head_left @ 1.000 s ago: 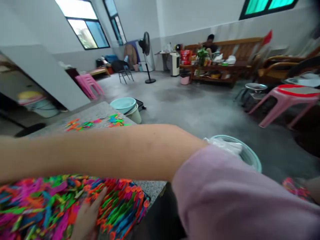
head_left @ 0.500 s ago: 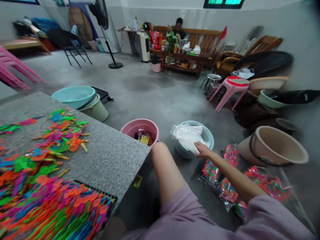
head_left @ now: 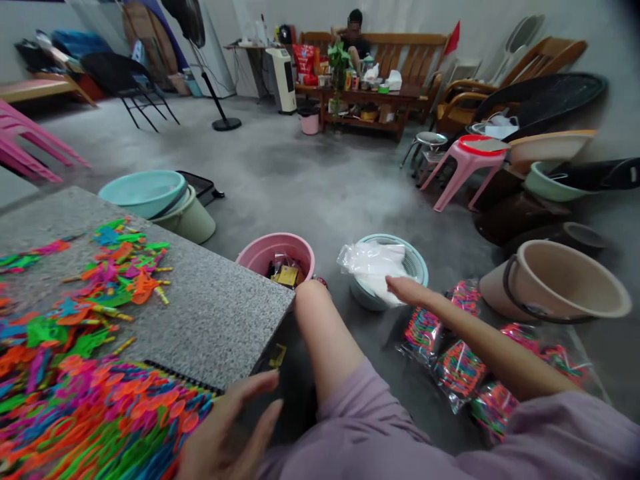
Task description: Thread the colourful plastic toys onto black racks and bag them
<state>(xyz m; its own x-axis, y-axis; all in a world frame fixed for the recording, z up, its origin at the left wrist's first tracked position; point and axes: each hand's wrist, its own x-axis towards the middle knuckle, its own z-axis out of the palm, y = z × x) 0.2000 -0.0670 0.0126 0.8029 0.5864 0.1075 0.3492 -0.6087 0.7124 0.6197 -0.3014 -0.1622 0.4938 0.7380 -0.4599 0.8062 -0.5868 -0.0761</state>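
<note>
My right hand [head_left: 406, 291] reaches down to the white plastic bags [head_left: 375, 263], its fingers closed on their near edge. The bags lie across the top of a light blue basket [head_left: 419, 257] on the floor. My left hand [head_left: 235, 427] is raised at the near edge of the stone-topped table [head_left: 215, 320], thumb and fingers apart, with nothing in it. Beside it lies a dense row of bright plastic toys [head_left: 135, 420], orange, green, blue and pink. A looser heap of similar colourful pieces [head_left: 120, 267] is spread further back on the table.
A pink bucket [head_left: 247, 250] with small packets stands by the table corner. Several clear bags of colourful pieces [head_left: 460, 370] lie on the floor at right, near a beige bucket [head_left: 505, 287]. A pink stool [head_left: 463, 170] stands behind. A person [head_left: 356, 43] sits at the far bench.
My left hand has come into view at the table's near edge. My right hand stays at the white bags, its fingers now more closed. The view has shifted slightly.
</note>
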